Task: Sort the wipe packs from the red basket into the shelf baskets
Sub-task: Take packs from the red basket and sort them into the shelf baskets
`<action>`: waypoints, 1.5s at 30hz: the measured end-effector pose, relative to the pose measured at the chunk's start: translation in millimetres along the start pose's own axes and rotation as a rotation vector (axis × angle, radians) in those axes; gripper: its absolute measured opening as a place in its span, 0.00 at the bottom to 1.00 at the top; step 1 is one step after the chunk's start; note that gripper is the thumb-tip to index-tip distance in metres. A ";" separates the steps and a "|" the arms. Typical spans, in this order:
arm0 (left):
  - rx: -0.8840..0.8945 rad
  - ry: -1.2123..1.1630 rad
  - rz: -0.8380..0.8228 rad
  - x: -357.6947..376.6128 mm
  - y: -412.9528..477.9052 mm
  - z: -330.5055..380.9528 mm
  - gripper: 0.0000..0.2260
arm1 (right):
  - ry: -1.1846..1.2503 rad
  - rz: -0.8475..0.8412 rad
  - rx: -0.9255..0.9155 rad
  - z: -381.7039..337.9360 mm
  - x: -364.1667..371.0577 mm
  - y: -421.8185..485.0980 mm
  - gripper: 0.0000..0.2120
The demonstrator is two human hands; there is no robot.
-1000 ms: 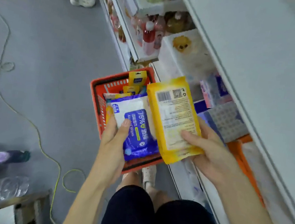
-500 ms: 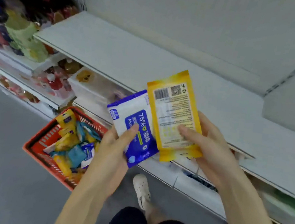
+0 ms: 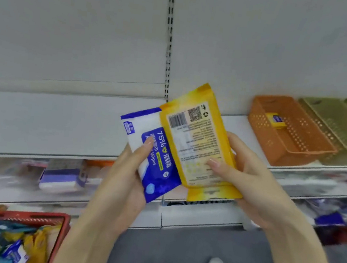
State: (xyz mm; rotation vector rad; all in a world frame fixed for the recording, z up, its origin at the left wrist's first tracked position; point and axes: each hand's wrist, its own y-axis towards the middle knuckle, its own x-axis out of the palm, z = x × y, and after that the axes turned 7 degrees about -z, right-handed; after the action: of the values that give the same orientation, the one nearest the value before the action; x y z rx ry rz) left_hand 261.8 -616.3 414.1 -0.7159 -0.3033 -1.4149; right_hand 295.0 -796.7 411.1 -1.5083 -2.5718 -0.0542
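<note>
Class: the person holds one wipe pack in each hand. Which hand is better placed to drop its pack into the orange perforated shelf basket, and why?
Right hand: it holds the yellow wipe pack nearest the orange perforated shelf basket, which already contains a small yellow pack. The left hand holds the blue-and-white wipe pack, farther away.

The white shelf board (image 3: 49,120) carries an orange perforated basket (image 3: 288,132) at its right end, with an olive-green basket (image 3: 339,127) directly beside it. A small yellow pack (image 3: 275,120) lies inside the orange basket. The grey floor (image 3: 175,251) carries the red basket (image 3: 63,222), filled with mixed wipe packs (image 3: 12,240).
</note>
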 end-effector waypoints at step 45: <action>-0.321 0.237 -0.323 386.2 115.3 -293.0 0.17 | 0.244 0.640 0.060 -4.1 -401.7 -147.3 0.33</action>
State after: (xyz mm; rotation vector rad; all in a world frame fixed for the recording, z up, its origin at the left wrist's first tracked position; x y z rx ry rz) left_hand 371.4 -1101.8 389.9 -0.7720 -0.0029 -1.8643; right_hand 359.7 -1216.6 359.9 -2.0705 -1.7967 -0.0755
